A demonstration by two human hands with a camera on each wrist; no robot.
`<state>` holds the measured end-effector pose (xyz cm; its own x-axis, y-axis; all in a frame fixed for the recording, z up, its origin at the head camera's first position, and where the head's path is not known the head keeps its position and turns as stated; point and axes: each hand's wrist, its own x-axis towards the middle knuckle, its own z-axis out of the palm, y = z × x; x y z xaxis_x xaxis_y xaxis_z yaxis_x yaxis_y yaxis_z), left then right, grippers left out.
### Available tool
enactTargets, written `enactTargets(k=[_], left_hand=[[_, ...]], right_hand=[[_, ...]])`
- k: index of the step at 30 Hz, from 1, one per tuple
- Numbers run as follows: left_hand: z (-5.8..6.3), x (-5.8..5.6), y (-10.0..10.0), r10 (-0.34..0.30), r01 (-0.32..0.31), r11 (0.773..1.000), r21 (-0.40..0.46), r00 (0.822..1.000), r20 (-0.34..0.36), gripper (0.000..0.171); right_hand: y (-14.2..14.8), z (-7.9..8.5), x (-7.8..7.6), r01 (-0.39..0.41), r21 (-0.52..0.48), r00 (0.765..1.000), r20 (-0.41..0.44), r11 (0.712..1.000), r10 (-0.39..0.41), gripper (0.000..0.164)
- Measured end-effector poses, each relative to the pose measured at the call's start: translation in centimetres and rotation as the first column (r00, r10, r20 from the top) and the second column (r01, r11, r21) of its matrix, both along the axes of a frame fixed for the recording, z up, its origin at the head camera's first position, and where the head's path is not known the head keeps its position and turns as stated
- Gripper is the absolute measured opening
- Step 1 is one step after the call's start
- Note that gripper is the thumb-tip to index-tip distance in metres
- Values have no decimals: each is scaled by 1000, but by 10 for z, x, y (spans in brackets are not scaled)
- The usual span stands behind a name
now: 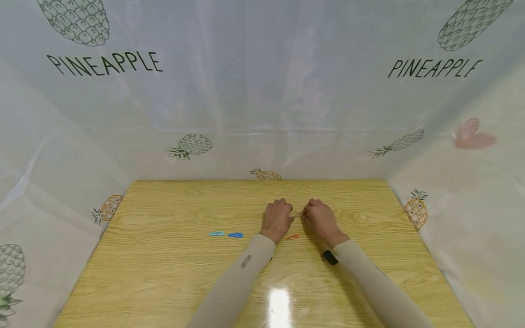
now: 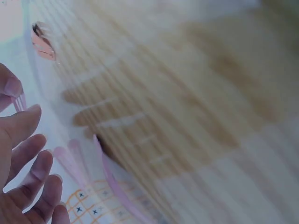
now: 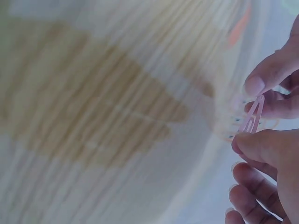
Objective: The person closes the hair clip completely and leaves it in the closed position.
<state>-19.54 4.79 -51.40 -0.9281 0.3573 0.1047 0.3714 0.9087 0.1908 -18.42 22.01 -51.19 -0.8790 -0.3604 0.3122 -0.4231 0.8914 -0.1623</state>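
Between my two hands is a small pink snap hair clip (image 3: 252, 114), pinched at both ends. My left hand (image 1: 277, 218) holds its narrow end between thumb and forefinger, as the right wrist view shows. The broader end sits under the thumb of my right hand (image 1: 321, 221), whose other fingers are curled beside it. In the head view the clip is a thin pale shape (image 1: 297, 213) above the table. An orange hair clip (image 1: 292, 237) lies on the wood, just nearer than the hands.
A light blue hair clip (image 1: 216, 233) and a darker blue one (image 1: 235, 235) lie side by side left of my left forearm. A black wrist device (image 1: 330, 257) shows under the right sleeve. Pineapple-printed sheeting (image 1: 262, 91) surrounds the wooden table (image 1: 172, 282).
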Motion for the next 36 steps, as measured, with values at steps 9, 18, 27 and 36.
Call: enactTargets(k=[9, 18, 27, 36], left_hand=[[9, 21, -20, -50, 52, 992, 113, 998, -25, 34], [16, 42, -30, -81, 97, 984, 152, 990, -112, 26], [18, 55, -47, -74, 104, 971, 214, 987, -143, 20], [21, 72, -67, -53, 100, 953, 287, 985, -164, 15]], right_hand=[[-5, 14, 21, -38, -16, 995, -91, 999, 36, 13], [-16, 24, 39, -96, -29, 988, -126, 995, 92, 18], [-25, 28, 49, -168, -47, 974, -161, 985, 158, 20], [-37, 30, 60, -254, -43, 955, -171, 966, 244, 24]])
